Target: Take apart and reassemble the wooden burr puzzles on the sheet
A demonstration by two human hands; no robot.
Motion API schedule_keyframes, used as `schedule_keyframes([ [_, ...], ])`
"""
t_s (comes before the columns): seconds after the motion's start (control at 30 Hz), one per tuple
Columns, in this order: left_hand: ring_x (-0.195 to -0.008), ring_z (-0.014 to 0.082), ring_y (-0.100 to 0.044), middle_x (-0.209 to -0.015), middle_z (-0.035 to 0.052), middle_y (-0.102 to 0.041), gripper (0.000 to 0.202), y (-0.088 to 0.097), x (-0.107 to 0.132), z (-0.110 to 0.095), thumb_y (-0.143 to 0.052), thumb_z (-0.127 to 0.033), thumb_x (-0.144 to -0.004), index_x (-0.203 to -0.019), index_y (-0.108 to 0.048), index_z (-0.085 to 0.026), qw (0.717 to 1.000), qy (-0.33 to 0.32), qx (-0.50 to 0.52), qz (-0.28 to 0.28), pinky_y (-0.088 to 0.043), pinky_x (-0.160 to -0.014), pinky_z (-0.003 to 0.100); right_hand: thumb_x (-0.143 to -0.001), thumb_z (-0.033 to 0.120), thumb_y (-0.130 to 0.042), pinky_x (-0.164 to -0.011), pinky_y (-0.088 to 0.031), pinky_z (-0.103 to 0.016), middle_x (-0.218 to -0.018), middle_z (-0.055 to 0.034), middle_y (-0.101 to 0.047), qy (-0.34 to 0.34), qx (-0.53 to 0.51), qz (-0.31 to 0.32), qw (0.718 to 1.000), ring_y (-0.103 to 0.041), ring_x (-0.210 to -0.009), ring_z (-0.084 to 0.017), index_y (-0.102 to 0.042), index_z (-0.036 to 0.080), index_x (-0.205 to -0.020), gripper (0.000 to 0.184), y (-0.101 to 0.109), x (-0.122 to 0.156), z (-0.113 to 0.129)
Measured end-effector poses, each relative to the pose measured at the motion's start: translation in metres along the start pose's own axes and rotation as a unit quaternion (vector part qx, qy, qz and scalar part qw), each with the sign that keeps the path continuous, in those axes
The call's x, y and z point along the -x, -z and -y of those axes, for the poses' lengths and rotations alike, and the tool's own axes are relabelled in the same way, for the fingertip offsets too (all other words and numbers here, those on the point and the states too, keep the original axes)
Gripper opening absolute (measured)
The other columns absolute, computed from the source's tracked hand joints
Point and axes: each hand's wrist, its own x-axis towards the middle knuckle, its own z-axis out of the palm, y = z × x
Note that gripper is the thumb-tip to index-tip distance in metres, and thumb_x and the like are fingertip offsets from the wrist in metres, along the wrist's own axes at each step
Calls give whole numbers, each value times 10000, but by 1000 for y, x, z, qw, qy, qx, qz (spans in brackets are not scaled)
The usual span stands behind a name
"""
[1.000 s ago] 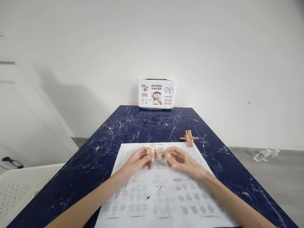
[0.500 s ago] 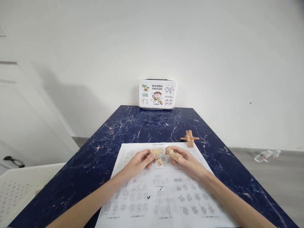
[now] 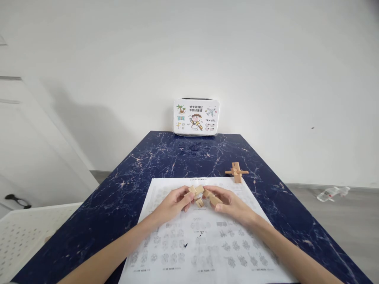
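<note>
My left hand (image 3: 175, 203) grips a cluster of joined wooden puzzle pieces (image 3: 199, 191), pale and block-shaped, between thumb and fingers. Close on its right, my right hand (image 3: 229, 202) pinches a single notched wooden puzzle piece (image 3: 213, 199). That piece is tilted, with its far end right beside the cluster; whether the two touch I cannot tell. Both hands are over the upper part of a printed instruction sheet (image 3: 189, 240) with rows of small grey diagrams. Past the sheet's top right corner stands an assembled wooden cross-shaped puzzle (image 3: 236, 172) with a dark mark on it.
A white cartoon-printed case (image 3: 196, 117) stands at the far end of the blue marbled table (image 3: 177, 157), against the wall. A white perforated basket (image 3: 26, 232) is beside the table at left. On the floor at right lies a clear plastic bottle (image 3: 331, 193).
My right hand has moved left and turned its puzzle piece, bringing it up close to the cluster. The left hand and its cluster have hardly shifted.
</note>
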Motion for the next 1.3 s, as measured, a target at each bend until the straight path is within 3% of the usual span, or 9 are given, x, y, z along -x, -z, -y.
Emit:
schedule_keyframes([
  [0.4,-664,124,-483,-887,10,-575,428,-1,1,1,-524,-593,-1015,-1141,-603,-192,1000,-4,-11,2,-403,-663,268,-752,547,-875,-898,-550,-458,-1154,-84,-670,24,70,-40,996,-651,-1025,-282,-602,265,-1304,677,-7,0,-9],
  [0.7,-669,113,-482,-903,9,-585,421,-1,1,5,-514,-576,-1027,-1176,-580,-188,1000,0,-17,-1,-394,-656,260,-810,489,-857,-1053,-494,-493,-1291,-114,-665,14,3,-9,1000,-636,-1180,-302,-556,264,-1397,697,-9,0,-7],
  [0.77,-669,111,-481,-881,0,-564,418,-1,1,6,-511,-576,-1029,-1161,-576,-185,1000,-1,-16,-1,-390,-654,260,-823,482,-848,-1001,-523,-472,-1267,-101,-662,4,-15,-3,1000,-645,-1141,-287,-506,286,-1447,739,-9,1,-6],
  [0.83,-666,110,-477,-857,-9,-544,416,-1,0,6,-509,-574,-1031,-1149,-574,-181,1000,-1,-11,-1,-385,-656,263,-840,463,-836,-855,-561,-404,-1210,-75,-653,-9,-37,-3,999,-663,-997,-238,-457,320,-1476,754,-9,1,-5],
  [0.93,-658,108,-466,-872,0,-569,410,-1,-1,6,-505,-566,-1035,-1152,-572,-179,1000,-4,-1,-1,-387,-663,268,-877,440,-802,-650,-528,-318,-1185,-52,-609,-17,-55,-28,998,-611,-762,-153,-374,376,-1524,779,-9,1,-3],
  [1.03,-653,107,-467,-898,13,-604,400,-1,-1,6,-502,-559,-1039,-1143,-577,-180,1000,-8,1,-2,-390,-665,269,-902,455,-768,-584,-499,-305,-1263,-73,-583,-12,-71,-44,996,-580,-703,-135,-290,411,-1574,827,-9,0,0],
  [1.17,-639,103,-465,-926,28,-630,417,0,-2,7,-502,-576,-1032,-1134,-581,-180,1000,-8,-1,-9,-393,-646,267,-932,533,-710,-576,-475,-293,-1351,-111,-575,-20,-82,-48,995,-599,-828,-182,-478,346,-1486,629,-9,0,5],
  [1.3,-620,101,-452,-922,34,-641,445,0,-3,7,-516,-595,-1017,-1152,-579,-176,1000,2,8,-12,-392,-631,268,-984,589,-606,-645,-496,-304,-1232,-129,-640,-29,-112,-68,991,-620,-964,-223,-623,250,-1366,511,-8,-2,5],
])
